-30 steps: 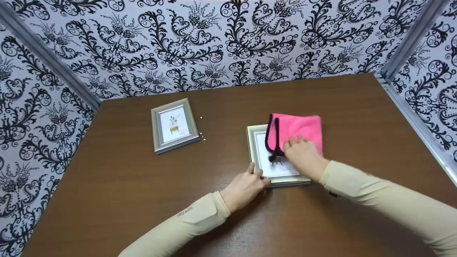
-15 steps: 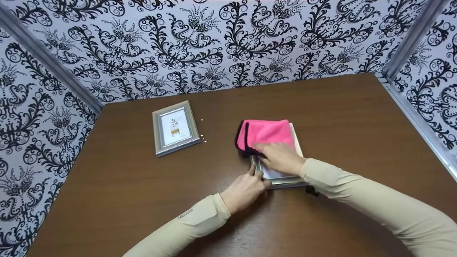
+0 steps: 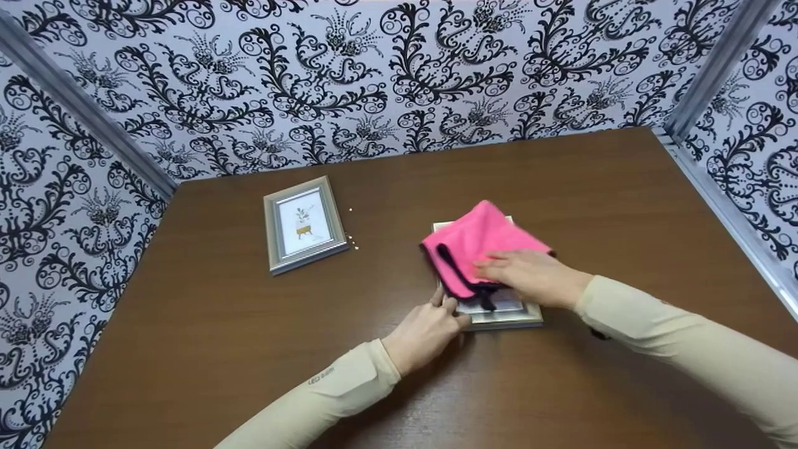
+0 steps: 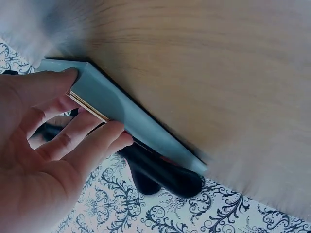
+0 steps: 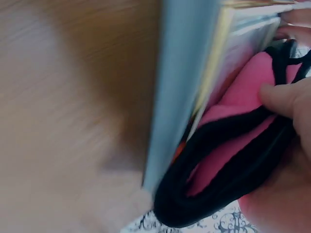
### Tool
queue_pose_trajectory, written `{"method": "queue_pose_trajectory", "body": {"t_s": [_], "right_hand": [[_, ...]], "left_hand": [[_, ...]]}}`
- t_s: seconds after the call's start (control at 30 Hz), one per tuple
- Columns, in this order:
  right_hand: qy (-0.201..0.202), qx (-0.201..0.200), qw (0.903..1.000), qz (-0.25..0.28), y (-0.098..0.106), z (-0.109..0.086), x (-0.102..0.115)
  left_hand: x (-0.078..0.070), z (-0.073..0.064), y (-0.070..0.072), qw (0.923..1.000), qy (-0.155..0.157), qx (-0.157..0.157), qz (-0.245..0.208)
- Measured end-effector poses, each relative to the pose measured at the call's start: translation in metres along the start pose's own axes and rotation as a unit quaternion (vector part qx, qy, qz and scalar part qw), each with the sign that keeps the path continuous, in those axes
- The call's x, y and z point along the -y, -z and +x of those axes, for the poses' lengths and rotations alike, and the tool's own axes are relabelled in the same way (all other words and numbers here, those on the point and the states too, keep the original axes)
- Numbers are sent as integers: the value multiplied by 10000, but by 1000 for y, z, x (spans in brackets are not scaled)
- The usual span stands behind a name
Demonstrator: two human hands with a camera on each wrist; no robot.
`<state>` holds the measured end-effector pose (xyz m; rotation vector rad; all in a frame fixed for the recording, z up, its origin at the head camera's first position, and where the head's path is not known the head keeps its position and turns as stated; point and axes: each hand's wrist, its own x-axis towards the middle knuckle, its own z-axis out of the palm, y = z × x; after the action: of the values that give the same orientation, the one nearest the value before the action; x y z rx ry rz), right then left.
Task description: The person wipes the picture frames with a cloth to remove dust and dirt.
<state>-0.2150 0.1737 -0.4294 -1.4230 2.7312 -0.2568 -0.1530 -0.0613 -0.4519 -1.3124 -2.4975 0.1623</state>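
My left hand grips the near left corner of a silver-and-gold picture frame lying on the table. In the left wrist view the thumb presses the grey side of the frame and the fingers lie over its gilt edge. My right hand holds a pink cloth with black trim down on the frame's face, its fingers laid along the cloth. In the right wrist view the thumb rests on the folded cloth. Most of the picture is hidden under the cloth.
A second picture frame, showing a plant drawing, lies on the brown table to the left. Several tiny pale crumbs are scattered beside it. Black-and-white patterned walls enclose the back and sides.
The right hand swept the cloth leftward across the frame, then back to the right, and the cloth has turned at an angle. The left hand keeps its place at the corner.
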Motion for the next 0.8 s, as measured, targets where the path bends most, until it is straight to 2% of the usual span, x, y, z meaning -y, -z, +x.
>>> {"method": "queue_pose_trajectory", "body": {"t_s": [0.1,0.23,0.4,0.57,0.63,0.7,0.73,0.77,0.8], "right_hand": [[-332,-253,9960,-788,1,-14,6],[-835,-777,9850,-1291,-5,-24,22],[-1190,-1357,9757,-1241,-12,-17,43],[-1464,-1469,9768,-536,-12,2,54],[-1471,-1463,9781,-147,-13,9,55],[-1379,-1465,9795,128,-16,13,56],[-1278,-1499,9802,177,-18,13,56],[-1169,-1525,9812,190,-20,12,56],[-1021,-1560,9823,184,-23,11,55]], "left_hand": [[0,1,1,10000,24,26,29],[-1,1,1,10000,77,6,11],[-2,2,0,9997,73,-85,209],[-3,1,-3,9993,23,-255,264],[1,0,-3,9996,-22,-284,-48],[11,-3,-2,9965,-73,-168,-819],[18,-5,-1,9918,-98,-16,-1272],[28,-7,-6,9844,-149,8,-1751],[37,-9,-3,9751,-126,131,-2210]]}}
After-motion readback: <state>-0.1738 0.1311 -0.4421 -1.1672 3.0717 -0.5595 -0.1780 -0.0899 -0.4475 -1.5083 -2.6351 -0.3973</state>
